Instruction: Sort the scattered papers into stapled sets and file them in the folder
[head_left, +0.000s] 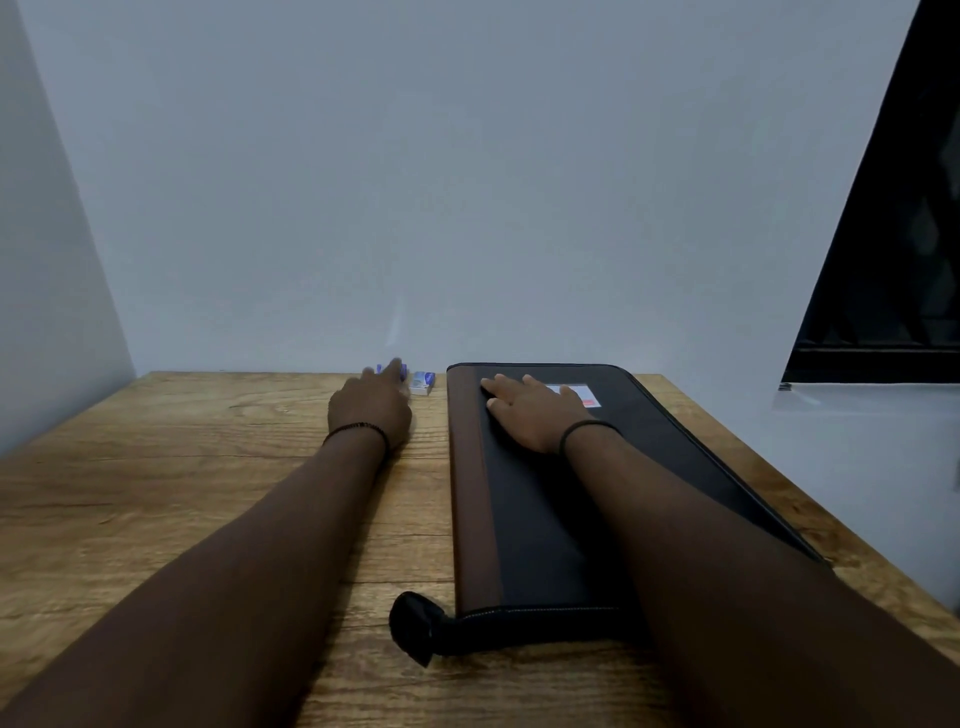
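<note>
A closed black folder (582, 499) with a brown spine strip lies lengthwise on the right half of the wooden table (182, 493). My right hand (530, 410) rests flat on its far end, fingers straight, next to a small white label (574, 395). My left hand (371, 408) reaches to the table's far edge, where its fingers are on a small purple stapler (395, 370); most of the stapler is hidden and the grip is blurred. A small white and blue staple box (422, 383) sits just right of it. No loose papers are in view.
A black zip strap (415, 626) sticks out from the folder's near left corner. Pale walls close the table off at the back and left. A dark window frame (893, 260) stands at the right.
</note>
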